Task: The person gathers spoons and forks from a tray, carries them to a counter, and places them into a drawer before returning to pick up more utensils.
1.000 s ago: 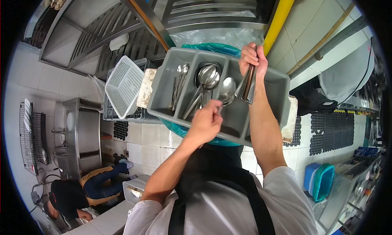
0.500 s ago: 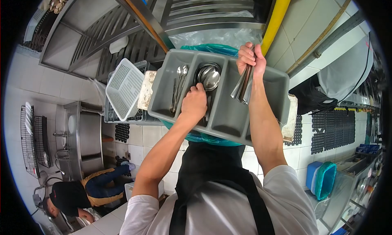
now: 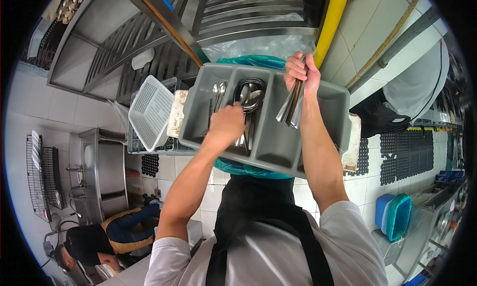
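A grey cutlery tray [image 3: 276,146] with several long compartments lies in front of me. My left hand [image 3: 228,121] is closed over the divider between its two left compartments; what its fingers hold, if anything, is hidden. Beside the fingertips, large spoons [image 3: 254,98] rest bowls-up in the second compartment, with handles showing lower down. Small spoons [image 3: 218,91] lie in the leftmost compartment, partly behind the hand. Above the right side of the tray, my right hand [image 3: 304,77] grips a bundle of cutlery [image 3: 290,109], handle ends fanned downward; its upper ends are mostly covered.
A white perforated basket [image 3: 150,112] sits in a crate left of the tray. Green plastic [image 3: 253,61] shows beneath the tray. Slatted metal shelving [image 3: 248,17] and a yellow pole [image 3: 332,27] stand beyond. One person [image 3: 84,243] bends at lower left; another [image 3: 417,87] is at right.
My left hand has shifted left, from the second compartment onto the divider, uncovering more spoon handles. My right hand keeps its bundle and has moved slightly left.
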The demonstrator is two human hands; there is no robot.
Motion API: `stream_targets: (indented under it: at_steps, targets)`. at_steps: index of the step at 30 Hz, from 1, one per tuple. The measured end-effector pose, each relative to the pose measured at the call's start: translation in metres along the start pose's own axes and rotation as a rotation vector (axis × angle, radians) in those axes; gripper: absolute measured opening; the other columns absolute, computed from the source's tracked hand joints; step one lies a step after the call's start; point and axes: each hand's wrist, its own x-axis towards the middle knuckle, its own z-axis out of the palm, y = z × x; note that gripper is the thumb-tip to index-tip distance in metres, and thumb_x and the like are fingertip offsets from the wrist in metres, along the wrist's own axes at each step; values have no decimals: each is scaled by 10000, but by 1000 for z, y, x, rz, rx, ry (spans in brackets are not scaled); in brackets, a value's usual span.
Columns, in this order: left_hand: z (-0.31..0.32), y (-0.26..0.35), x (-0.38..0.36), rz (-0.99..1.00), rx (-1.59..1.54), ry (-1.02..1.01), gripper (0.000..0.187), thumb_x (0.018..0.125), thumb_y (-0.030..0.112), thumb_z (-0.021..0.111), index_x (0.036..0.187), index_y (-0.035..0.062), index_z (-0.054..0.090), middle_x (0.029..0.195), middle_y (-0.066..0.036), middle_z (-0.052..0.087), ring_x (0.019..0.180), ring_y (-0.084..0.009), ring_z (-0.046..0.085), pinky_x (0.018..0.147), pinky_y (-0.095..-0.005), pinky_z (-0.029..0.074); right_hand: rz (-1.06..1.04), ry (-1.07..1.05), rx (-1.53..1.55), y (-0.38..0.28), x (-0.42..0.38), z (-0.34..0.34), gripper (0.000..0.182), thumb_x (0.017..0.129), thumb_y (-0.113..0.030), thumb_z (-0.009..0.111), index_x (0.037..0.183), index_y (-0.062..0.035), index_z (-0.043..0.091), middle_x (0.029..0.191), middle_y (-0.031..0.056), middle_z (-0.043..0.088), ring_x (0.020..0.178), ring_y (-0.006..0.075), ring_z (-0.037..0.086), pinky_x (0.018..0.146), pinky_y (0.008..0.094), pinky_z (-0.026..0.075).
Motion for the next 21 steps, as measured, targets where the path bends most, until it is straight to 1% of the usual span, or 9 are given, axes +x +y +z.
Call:
stream_targets:
  at_steps: [3,4,7,10,13,14,17,18,21]
  targets:
    - [-11,-24,-4,24,-144,-23,268,828,99,618,1060,-37,609,1004,-251,703,996,-455,664,870,-529,523,-28,-6,-39,2,-1,1,356,1024,-294,545,1026,62,562,749,55,429,626,121,424,468,208,412]
    - [-13,-30,-6,20,-224,10,246,848,108,610,1041,-45,598,975,-265,691,980,-468,653,857,-533,509,-41,-6,-57,4,-1,2,357,1035,-289,530,1025,68,554,751,56,427,628,118,426,461,202,418]
    - [-18,-39,-16,7,-470,112,220,908,135,585,985,-70,567,887,-306,658,932,-509,619,819,-544,466,-28,-8,-58,5,0,3,353,1031,-285,536,1025,67,555,746,56,425,623,117,419,458,207,414]
    - [-15,-34,-19,19,-402,206,222,918,142,593,981,-69,565,853,-304,651,893,-512,617,798,-536,472,-18,-9,-71,5,1,4,346,1025,-279,543,1020,66,557,745,56,425,619,118,415,457,210,411]
    - [-6,-21,-17,52,-453,192,227,914,137,610,981,-74,561,844,-311,649,874,-526,608,789,-548,468,18,16,-32,3,0,3,360,1004,-320,568,1018,40,572,739,52,431,623,127,419,480,220,395]
    - [4,-19,-13,62,-427,206,222,905,122,625,1010,-63,561,843,-308,651,887,-528,610,797,-566,467,16,14,-30,4,0,2,363,1005,-323,564,1016,40,572,738,52,430,622,127,419,480,220,395]
    - [18,-3,-9,36,-356,150,233,902,108,624,1056,-50,551,871,-321,650,922,-526,612,817,-583,474,8,16,-31,3,0,3,368,1008,-329,555,1010,39,569,735,51,428,618,127,418,481,221,394]
    - [24,1,-4,28,-287,120,272,876,81,631,1101,-43,542,911,-306,671,942,-517,630,839,-580,507,6,21,-31,3,0,3,368,1008,-330,554,1008,38,567,735,51,428,616,127,418,481,222,394]
    - [45,9,4,62,-141,207,265,850,41,604,1095,-38,543,938,-277,702,912,-449,688,829,-525,562,5,31,-37,4,0,3,365,1005,-332,555,1002,33,565,735,51,424,612,129,415,478,224,391]
